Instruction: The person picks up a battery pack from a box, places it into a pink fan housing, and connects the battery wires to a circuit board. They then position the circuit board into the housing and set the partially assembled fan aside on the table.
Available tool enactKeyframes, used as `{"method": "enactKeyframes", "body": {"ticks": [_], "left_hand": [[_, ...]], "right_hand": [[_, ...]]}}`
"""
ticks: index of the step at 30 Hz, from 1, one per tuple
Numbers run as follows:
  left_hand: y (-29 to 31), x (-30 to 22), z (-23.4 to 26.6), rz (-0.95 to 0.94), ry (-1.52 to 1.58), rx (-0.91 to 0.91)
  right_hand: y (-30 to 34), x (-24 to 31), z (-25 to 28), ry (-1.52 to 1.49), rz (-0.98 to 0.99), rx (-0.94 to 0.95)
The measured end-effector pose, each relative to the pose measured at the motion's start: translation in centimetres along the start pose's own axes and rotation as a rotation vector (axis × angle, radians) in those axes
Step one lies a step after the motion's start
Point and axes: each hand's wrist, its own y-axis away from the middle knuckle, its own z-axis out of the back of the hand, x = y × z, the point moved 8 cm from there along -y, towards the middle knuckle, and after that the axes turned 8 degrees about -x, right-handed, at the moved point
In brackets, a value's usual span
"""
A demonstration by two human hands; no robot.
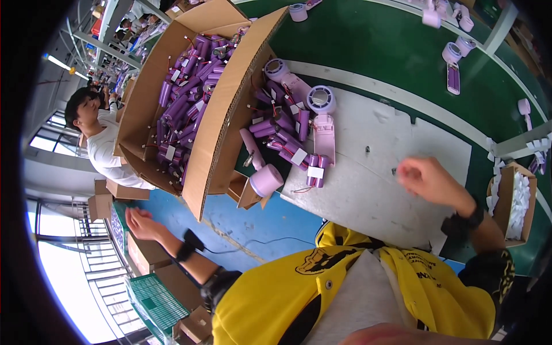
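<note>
The left hand (144, 224) is relaxed, seemingly empty; for the right hand (424, 177), I cannot tell. A purple battery pack (317, 171) lies on the tabletop (362, 187), probably stiff and smooth, best held by its sides.

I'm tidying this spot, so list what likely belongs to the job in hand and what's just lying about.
Likely the job's: purple packs, pink fans, big carton, grey board near the right hand.

Likely just lying about: green crate, brown boxes at lower left.
</note>
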Motion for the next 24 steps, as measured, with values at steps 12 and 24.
{"method": "enactKeyframes", "body": {"ticks": [12,24], "left_hand": [[37.1,-20.6,-10.3,-0.438,-0.136,1.052],[42.1,-15.1,-8.9,0.331,0.174,1.346]], "right_hand": [[-15.9,4.2,-7.1,0.083,0.254,-0.307],[-12.3,1.5,-1.4,0.036,0.235,-0.365]]}}
